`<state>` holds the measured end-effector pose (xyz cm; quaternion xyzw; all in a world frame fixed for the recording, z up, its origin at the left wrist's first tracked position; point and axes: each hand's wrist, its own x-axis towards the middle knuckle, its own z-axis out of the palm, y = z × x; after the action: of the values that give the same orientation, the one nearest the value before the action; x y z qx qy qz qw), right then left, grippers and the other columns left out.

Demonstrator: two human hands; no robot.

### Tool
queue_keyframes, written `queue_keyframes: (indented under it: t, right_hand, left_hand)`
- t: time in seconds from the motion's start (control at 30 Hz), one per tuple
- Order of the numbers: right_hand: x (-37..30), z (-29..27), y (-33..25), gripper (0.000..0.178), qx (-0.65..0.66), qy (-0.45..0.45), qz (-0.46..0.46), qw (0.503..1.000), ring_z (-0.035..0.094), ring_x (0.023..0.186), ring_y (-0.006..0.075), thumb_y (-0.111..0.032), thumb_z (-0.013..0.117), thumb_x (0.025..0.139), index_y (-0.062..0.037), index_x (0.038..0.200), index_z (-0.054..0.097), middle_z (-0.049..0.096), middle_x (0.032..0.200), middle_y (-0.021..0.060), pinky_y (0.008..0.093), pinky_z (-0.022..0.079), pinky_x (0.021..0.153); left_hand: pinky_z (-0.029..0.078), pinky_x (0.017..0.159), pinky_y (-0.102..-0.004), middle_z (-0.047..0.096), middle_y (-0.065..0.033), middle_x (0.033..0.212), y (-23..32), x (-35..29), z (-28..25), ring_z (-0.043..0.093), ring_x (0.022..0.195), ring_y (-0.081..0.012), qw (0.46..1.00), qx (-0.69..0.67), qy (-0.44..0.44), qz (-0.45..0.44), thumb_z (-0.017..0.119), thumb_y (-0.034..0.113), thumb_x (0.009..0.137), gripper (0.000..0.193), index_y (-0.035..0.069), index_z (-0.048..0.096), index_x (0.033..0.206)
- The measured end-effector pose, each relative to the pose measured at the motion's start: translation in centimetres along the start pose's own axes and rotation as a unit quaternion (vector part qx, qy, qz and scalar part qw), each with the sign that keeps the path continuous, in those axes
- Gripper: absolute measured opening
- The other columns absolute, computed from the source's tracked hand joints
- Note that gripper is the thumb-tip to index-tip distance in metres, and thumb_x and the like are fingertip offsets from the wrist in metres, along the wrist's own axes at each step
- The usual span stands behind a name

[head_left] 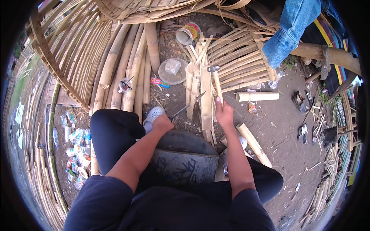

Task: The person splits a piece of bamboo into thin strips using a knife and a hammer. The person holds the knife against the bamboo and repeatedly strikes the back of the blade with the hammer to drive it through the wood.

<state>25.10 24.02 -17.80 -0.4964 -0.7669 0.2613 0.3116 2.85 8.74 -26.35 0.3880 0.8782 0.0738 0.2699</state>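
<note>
My left hand (pixel 162 124) is closed around the handle of a knife (pixel 187 106), whose narrow dark blade points up and to the right, with its tip over the split bamboo. My right hand (pixel 224 112) grips the pale wooden handle of a hammer (pixel 213 68); its metal head is up at the far end, above the bamboo pieces. Below both tools, a wide split bamboo strip (pixel 206 109) lies lengthwise on the ground among narrower strips. A short bamboo tube (pixel 254 145) rests to the right of my right forearm.
Long bamboo poles (pixel 113 73) lie at the left, with a plastic cup (pixel 125 85) on them. Ahead are a tub (pixel 188 34) and a grey block (pixel 172 66) on a round slab. A slatted bamboo panel (pixel 239 57) stands far right, below a person's denim-clad leg (pixel 289 32). Litter (pixel 79 144) lies left.
</note>
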Motion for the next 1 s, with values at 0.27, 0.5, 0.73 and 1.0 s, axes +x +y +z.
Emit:
queue_keyframes:
  t: [0.27, 0.5, 0.73, 1.0]
  right_hand:
    - [-3.6, 4.1, 7.5, 0.043, -0.202, -0.175, 0.056, 0.962, 0.065, 0.076, 0.0410, -0.036, 0.047, 0.094, 0.0025, 0.087, 0.064, 0.064, 0.079, 0.0262, 0.0494, 0.051, 0.071]
    - [-6.7, 5.2, 13.2, 0.053, -0.194, -0.223, 0.120, 0.948, 0.062, 0.082, 0.0474, -0.045, 0.046, 0.093, 0.0047, 0.094, 0.065, 0.063, 0.081, 0.0303, 0.0529, 0.050, 0.078]
    - [-4.9, 5.8, 9.1, 0.047, -0.058, -0.095, 0.072, 0.991, 0.060, 0.077, 0.0488, -0.038, 0.049, 0.095, 0.0057, 0.083, 0.062, 0.060, 0.075, 0.0319, 0.0546, 0.048, 0.070]
    - [-1.5, 3.9, 6.4, 0.043, -0.053, -0.039, 0.016, 0.998, 0.060, 0.066, 0.0472, -0.035, 0.055, 0.093, 0.0045, 0.075, 0.057, 0.059, 0.067, 0.0286, 0.0526, 0.047, 0.059]
  left_hand:
    - [0.051, 0.089, -0.0397, 0.065, -0.0223, 0.109, 2.1, -0.7, -1.8, 0.062, 0.107, -0.0336, 0.997, 0.020, -0.067, -0.025, 0.065, 0.033, 0.077, 0.043, -0.001, 0.066, 0.104]
    - [0.050, 0.090, -0.0397, 0.065, -0.0201, 0.112, 0.6, -0.3, -0.6, 0.062, 0.107, -0.0325, 0.998, 0.031, -0.047, -0.031, 0.063, 0.031, 0.078, 0.041, -0.001, 0.066, 0.105]
    - [0.050, 0.090, -0.0400, 0.065, -0.0201, 0.111, 0.5, 0.4, 0.1, 0.062, 0.106, -0.0328, 0.997, 0.027, -0.065, -0.033, 0.065, 0.036, 0.079, 0.044, 0.000, 0.067, 0.103]
    - [0.051, 0.088, -0.0404, 0.066, -0.0215, 0.107, 1.2, 0.4, 0.9, 0.062, 0.104, -0.0345, 0.998, 0.011, -0.057, -0.035, 0.065, 0.040, 0.079, 0.047, -0.001, 0.068, 0.100]
